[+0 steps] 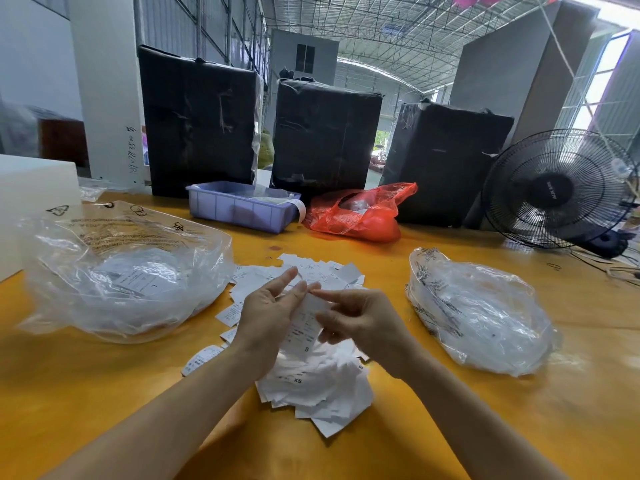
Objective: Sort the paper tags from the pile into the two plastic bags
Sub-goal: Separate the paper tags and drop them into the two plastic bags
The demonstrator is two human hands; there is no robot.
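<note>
Head view: both hands, left (268, 311) and right (360, 322), seemingly pinch a paper tag (304, 329) above the pile (318, 386).

Table (450, 427): yellow-orange surface. Lavender plastic bin (239, 209) is set at the far edge, just beside a crumpled red plastic bag (360, 216). Three black-wrapped bales (325, 133) are stood upright behind both. A black fan (557, 188) is placed at far right. White block (31, 199) is seen at far left.
</note>
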